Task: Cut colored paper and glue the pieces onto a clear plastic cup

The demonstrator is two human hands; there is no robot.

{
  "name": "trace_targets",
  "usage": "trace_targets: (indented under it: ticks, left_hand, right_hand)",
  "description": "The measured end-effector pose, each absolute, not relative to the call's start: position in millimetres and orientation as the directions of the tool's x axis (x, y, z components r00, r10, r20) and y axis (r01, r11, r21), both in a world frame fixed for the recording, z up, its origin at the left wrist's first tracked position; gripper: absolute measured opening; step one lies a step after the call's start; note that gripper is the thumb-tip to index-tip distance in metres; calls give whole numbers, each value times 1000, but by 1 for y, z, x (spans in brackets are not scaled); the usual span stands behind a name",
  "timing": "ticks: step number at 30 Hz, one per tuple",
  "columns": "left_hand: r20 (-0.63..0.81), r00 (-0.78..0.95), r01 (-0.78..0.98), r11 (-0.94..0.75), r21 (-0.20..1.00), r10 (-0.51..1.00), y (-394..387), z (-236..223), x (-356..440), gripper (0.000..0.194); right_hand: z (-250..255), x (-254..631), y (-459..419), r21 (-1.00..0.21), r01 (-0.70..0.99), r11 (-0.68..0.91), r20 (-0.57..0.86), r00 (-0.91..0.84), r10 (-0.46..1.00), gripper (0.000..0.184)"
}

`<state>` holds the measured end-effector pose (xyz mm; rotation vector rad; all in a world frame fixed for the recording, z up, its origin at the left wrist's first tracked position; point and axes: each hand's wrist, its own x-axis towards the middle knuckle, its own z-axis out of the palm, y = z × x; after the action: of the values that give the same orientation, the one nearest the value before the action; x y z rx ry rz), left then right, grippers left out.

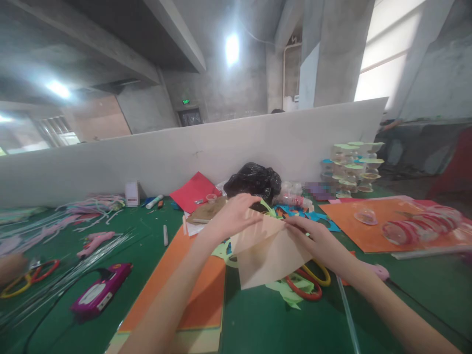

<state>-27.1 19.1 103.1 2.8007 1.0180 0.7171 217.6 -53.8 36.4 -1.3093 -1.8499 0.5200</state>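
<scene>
A cream-coloured sheet of paper [265, 263] with a fold or overlapping flap across it is held up over the green table. My left hand [238, 215] grips its upper left edge, fingers curled over the top. At the upper right edge, my right hand [309, 236] pinches the sheet between thumb and fingers. Beneath the paper lie scissors [311, 292] with red and yellow handles, partly hidden. Light green paper scraps [291, 290] are scattered around them. Under my left forearm is a stack of orange sheets [201, 300].
A pink glue gun [96, 243], a purple box with a cable [101, 292] and another person's hand [13, 268] are at left. Behind are a black plastic bag [252, 182] and a white partition [177, 152]. Striped bottles [420, 226] and stacked plastic cups [352, 167] stand right.
</scene>
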Motion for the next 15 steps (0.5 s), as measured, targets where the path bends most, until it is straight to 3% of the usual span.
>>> trace_targets:
  ticks: [4,9,12,15]
  left_hand:
    - [245,694,619,-735,276,676,24,88,-21,50]
    - [146,681,651,-685,327,717,26,98,-28,26]
    - [116,656,669,-645,368,746,18,117,-39,17]
    - [147,556,736,-567,370,818,6,140,-58,20]
  right_hand:
    - [34,220,-51,-672,604,428,405,-185,896,33]
    - [35,220,-52,-652,598,466,425,-222,878,32]
    - [38,218,-54,-669,601,437,445,-147,884,37]
    - [39,217,-54,-679,648,346,446,-11,895,43]
